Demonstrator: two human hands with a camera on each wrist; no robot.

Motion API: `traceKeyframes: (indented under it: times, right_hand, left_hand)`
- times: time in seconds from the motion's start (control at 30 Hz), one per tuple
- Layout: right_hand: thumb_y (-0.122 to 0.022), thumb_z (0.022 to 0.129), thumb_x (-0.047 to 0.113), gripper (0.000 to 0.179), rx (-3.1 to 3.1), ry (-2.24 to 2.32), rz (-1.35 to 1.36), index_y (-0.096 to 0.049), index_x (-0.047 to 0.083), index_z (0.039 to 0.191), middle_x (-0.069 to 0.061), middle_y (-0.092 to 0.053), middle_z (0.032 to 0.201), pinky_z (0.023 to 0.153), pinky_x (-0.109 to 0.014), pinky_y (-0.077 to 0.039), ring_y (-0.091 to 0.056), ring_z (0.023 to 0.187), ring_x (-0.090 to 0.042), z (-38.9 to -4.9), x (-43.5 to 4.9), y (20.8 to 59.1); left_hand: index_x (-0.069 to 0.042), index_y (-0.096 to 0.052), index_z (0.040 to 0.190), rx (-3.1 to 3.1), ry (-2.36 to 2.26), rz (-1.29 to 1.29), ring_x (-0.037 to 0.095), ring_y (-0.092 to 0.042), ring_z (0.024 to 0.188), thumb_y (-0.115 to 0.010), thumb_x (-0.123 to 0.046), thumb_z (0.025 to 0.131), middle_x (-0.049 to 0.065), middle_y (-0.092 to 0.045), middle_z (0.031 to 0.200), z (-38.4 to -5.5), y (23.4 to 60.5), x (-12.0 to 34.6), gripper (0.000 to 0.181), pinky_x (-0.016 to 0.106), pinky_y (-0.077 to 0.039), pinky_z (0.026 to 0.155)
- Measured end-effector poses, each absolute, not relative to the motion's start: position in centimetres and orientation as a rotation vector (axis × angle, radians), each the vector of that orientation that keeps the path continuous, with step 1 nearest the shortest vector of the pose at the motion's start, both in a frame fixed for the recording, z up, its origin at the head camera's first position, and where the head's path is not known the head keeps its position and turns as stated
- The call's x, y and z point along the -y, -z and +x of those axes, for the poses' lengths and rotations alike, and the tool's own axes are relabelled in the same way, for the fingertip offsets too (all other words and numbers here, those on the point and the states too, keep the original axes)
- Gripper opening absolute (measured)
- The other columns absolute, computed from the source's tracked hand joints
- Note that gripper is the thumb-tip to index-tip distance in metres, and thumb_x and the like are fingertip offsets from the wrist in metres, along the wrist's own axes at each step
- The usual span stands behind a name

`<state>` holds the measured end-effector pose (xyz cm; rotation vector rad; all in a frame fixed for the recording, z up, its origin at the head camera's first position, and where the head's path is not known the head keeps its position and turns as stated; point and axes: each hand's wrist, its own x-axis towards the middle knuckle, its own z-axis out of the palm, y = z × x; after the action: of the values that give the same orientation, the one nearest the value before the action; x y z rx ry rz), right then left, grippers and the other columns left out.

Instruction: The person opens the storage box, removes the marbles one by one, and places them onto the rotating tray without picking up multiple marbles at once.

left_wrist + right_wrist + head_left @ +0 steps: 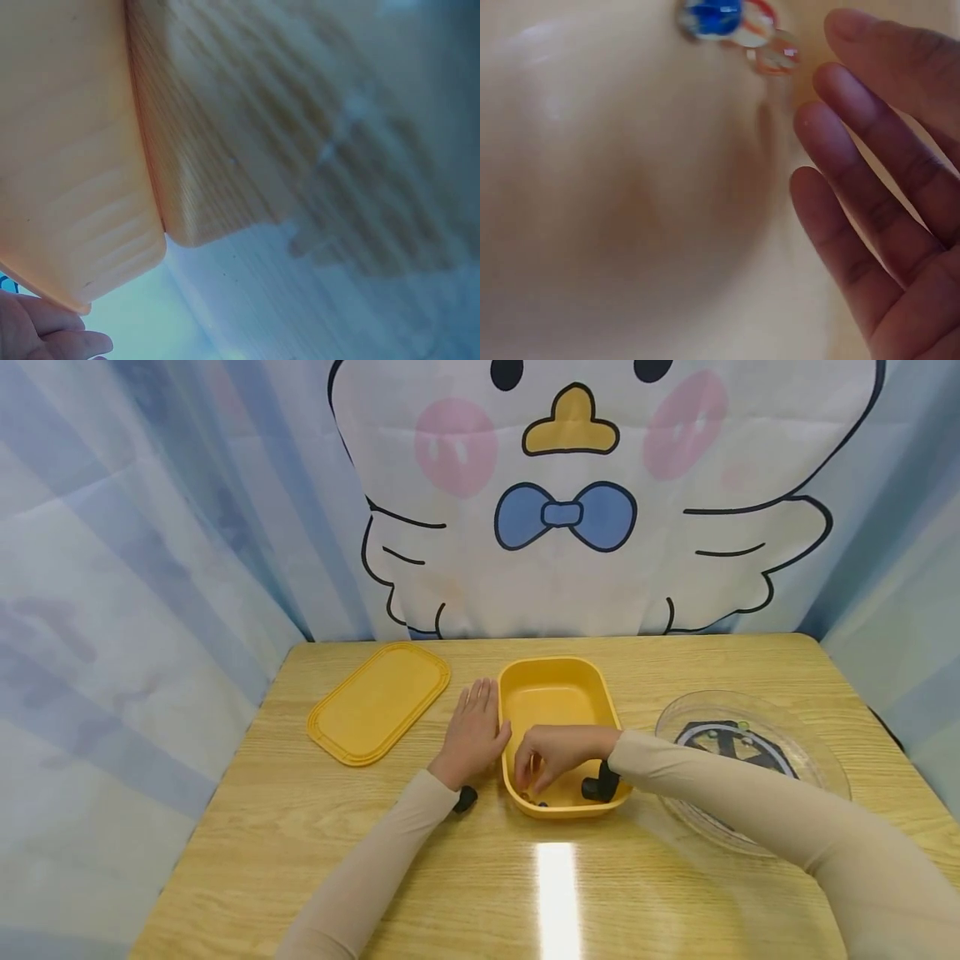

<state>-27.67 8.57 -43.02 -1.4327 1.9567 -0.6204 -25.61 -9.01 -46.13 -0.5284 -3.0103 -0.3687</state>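
A yellow plastic bin (558, 670) stands on the table with its top uncovered. Glass marbles lie together at its near left corner; in the right wrist view one is a blue marble (714, 16), and beside it are clear marbles (774, 54) with orange-red swirls. My right hand (558, 753) reaches down into the bin, its thumb and slightly bent fingers (840, 139) beside the marbles with nothing between them. Along the bin's left wall lies my left hand (472, 735), fingers extended away from me and the thumb at the rim.
A flat yellow lid (378, 702) lies at the left of the table. Under my right forearm is a round clear dish (686, 706) with a few small greenish pieces and a dark shape seen in it. A patterned curtain (562, 577) hangs behind the table's far edge.
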Motion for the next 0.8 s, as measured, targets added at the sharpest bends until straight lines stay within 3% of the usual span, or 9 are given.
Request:
traceKeyframes:
  times: [0.43, 0.8]
  right_hand:
    - [-0.074, 0.078, 0.007, 0.008, -1.946, 0.561, -1.452, -0.076, 0.008, 0.085, -0.001, -0.073, 0.085, 0.074, -0.014, -0.051, -0.061, 0.077, 0.002, -27.6, -7.8, 44.6]
    - [-0.074, 0.075, 0.003, 0.008, -1.953, 0.534, -1.516, -0.076, 0.009, 0.079, 0.001, -0.071, 0.083, 0.070, -0.013, -0.050, -0.059, 0.073, 0.000, -27.6, -7.8, 45.1]
  left_hand:
    - [0.004, -0.017, 0.148, 3.015, 0.388, -0.522, 0.029, -0.015, 0.146, -0.040, -0.030, 0.099, 0.020, -0.022, 0.154, -25.6, 46.2, 9.0, 0.064, 0.042, -0.011, 0.120]
    - [0.004, -0.017, 0.148, 3.005, 0.398, -0.521, 0.029, -0.015, 0.146, -0.040, -0.030, 0.099, 0.021, -0.023, 0.154, -25.7, 46.4, 9.0, 0.064, 0.042, -0.011, 0.120]
